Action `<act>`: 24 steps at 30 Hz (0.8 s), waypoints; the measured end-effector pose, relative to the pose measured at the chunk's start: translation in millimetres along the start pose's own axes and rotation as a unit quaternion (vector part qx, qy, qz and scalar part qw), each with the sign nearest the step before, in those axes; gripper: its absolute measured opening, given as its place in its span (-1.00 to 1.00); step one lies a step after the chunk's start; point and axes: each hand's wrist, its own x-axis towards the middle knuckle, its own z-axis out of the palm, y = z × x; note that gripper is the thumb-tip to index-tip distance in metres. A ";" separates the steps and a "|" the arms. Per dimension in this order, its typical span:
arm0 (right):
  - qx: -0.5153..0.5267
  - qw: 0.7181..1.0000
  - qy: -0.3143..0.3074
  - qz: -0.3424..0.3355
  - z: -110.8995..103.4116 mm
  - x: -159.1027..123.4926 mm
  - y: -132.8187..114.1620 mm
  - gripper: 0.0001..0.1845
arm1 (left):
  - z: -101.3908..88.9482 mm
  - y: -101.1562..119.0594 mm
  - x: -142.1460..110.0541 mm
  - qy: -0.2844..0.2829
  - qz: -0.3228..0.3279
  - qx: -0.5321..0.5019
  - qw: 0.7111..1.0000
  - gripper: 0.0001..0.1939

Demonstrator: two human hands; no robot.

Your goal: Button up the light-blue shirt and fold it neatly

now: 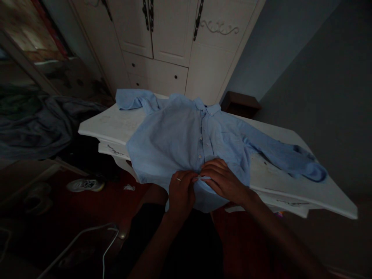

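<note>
A light blue button-up shirt point(171, 135) lies front side up across a white table point(116, 126), its collar toward the wardrobe and its sleeves spread to both sides. The lower hem hangs over the near edge. My left hand point(181, 193), with a ring on one finger, pinches the front placket low on the shirt. Close beside it, my right hand point(222, 178) grips the other edge of the placket, the fingertips of both hands nearly meeting. Above them the placket is unfastened, with a few white buttons showing. Any button between the fingers is hidden.
Behind the table stands a white wardrobe point(171, 42) with dark handles. A brown box-like piece point(241, 102) sits by the wall. At left are heaped dark clothes point(35, 124) and a sneaker point(85, 185) on the red floor. A white wire hanger point(78, 234) shows at lower left.
</note>
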 end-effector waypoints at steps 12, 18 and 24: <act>0.016 1.000 0.018 -0.009 0.9 0.2 1.3 -0.87 | -5.7 0.0 2.4 -0.016 0.016 -0.026 0.999 -0.76; 0.010 0.997 0.067 -0.039 1.7 -3.7 2.4 -0.80 | -1.0 -1.1 -3.8 0.040 0.052 -0.019 0.998 -0.72; 0.030 0.994 0.094 -0.052 3.5 -6.0 4.4 -0.72 | 4.8 -1.7 -8.5 0.081 0.065 -0.003 0.995 -0.73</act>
